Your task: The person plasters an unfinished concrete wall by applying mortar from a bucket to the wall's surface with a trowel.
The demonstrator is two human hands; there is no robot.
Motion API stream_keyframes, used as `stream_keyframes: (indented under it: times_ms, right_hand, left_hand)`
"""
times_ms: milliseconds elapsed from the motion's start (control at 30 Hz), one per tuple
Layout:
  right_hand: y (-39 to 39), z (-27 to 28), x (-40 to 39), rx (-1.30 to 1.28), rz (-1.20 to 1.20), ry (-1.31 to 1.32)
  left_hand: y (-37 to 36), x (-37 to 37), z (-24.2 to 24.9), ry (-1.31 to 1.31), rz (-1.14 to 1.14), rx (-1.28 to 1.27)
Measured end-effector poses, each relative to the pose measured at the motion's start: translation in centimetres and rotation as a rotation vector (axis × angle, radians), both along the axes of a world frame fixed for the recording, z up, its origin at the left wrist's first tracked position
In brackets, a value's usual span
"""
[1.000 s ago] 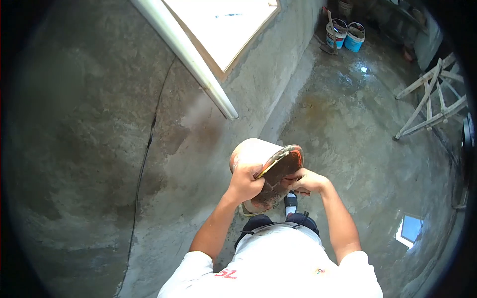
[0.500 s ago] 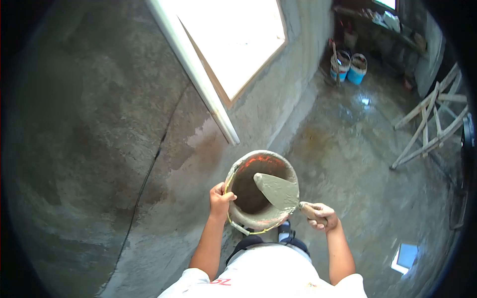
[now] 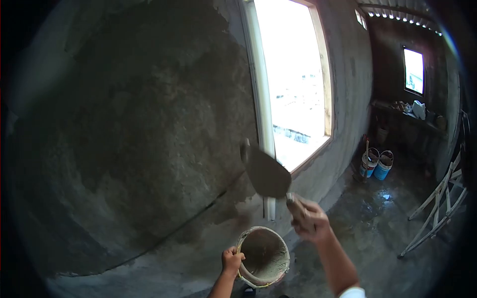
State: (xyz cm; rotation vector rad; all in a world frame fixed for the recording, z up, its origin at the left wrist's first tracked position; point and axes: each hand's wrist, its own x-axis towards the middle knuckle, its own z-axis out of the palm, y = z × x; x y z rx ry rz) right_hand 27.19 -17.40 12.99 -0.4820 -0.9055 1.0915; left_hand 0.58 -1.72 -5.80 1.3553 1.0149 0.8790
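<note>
My right hand (image 3: pixel 312 222) is wrapped round the wooden handle of a trowel (image 3: pixel 268 174). The blade is raised above the bucket, its tip pointing up and left in front of the window's left edge. Grey mortar shows near the tip. My left hand (image 3: pixel 232 260) grips the left rim of a mortar-stained bucket (image 3: pixel 285 243), thumb over the edge. The bucket's mouth tilts toward me, and wet grey mortar coats its inner wall. On the left stands a plastered wall (image 3: pixel 164 124) with darker damp patches and a dark line low across it.
A bright window opening (image 3: pixel 293 74) has a pale vertical strip (image 3: pixel 262 89) along its left side. Two blue-and-white buckets (image 3: pixel 382 166) stand on the wet floor at the back right. A wooden trestle (image 3: pixel 437 208) is at the right edge. A cluttered shelf (image 3: pixel 410 111) lies behind.
The trowel has risen from over the bucket's mouth toward the wall in my right hand. My view has tilted up. My left hand still holds the bucket's rim.
</note>
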Motion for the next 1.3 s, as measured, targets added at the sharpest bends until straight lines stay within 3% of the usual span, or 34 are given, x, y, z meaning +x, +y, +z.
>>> stream_keyframes:
  times_ms: [33, 100, 233, 300, 400, 433, 500, 700, 733, 800, 867, 933, 1033, 1133, 1167, 1267, 1300]
  right_hand:
    - [2.3, 3.2, -0.1, 0.084, 0.038, 0.011]
    - [6.6, 8.7, -0.2, 0.107, -0.184, -0.084]
    - [16.0, 17.8, 1.0, 0.250, -0.824, -0.639]
    - [22.1, 20.9, 3.3, 0.616, -1.275, -0.805]
    - [25.0, 25.7, 4.4, 0.478, -1.455, -1.046]
    - [25.8, 26.5, 4.6, 0.479, -1.467, -1.045]
    - [28.2, 27.6, 5.8, 0.103, -1.514, -1.271]
    - [27.5, 18.1, 5.2, 0.318, -1.453, -1.330]
    - [26.3, 16.7, 5.1, 0.435, -1.341, -1.232]
    - [25.0, 17.7, 4.7, 0.558, -1.233, -1.140]
    - [24.2, 19.7, 4.9, 0.413, -1.350, -1.095]
    - [26.0, 23.9, 5.6, 0.487, -1.401, -0.921]
    - [29.0, 28.7, 7.2, 0.502, -1.495, -1.089]
    - [29.5, 27.8, 5.0, 0.380, -1.421, -1.151]
    - [29.6, 26.0, 5.1, 0.418, -1.420, -1.288]
    - [26.8, 20.6, 3.0, 0.496, -1.238, -1.247]
    - [26.4, 19.9, 3.3, 0.489, -1.230, -1.256]
  left_hand:
    - [0.8, -0.8, -0.7, -0.010, 0.023, 0.006]
    - [1.3, -1.4, -0.5, 0.025, 0.060, 0.032]
    - [2.7, -2.6, 0.7, 0.076, 0.095, 0.026]
    - [2.6, -2.9, 2.5, 0.107, 0.092, 0.022]
    - [4.6, -3.6, 1.0, 0.059, 0.052, -0.042]
    - [4.2, -3.9, 1.6, 0.019, 0.055, -0.065]
    - [4.1, -4.1, 2.5, 0.030, 0.050, -0.045]
    - [6.5, -4.1, 0.5, 0.015, 0.009, -0.027]
    - [6.7, -4.0, 1.0, 0.039, 0.006, -0.048]
    - [7.6, -3.4, 1.8, 0.046, -0.001, -0.062]
    - [7.3, -3.5, 2.0, 0.134, -0.005, -0.027]
    - [7.2, -3.4, 2.5, 0.126, 0.012, -0.040]
    - [7.0, -3.5, 3.4, 0.100, 0.030, -0.036]
    - [8.5, -3.5, 0.1, 0.033, 0.042, 0.010]
    - [8.9, -3.5, -1.2, -0.018, 0.054, 0.037]
    - [7.5, -3.9, 2.4, 0.073, 0.050, -0.010]
    - [7.3, -4.1, 1.1, 0.002, 0.061, 0.059]
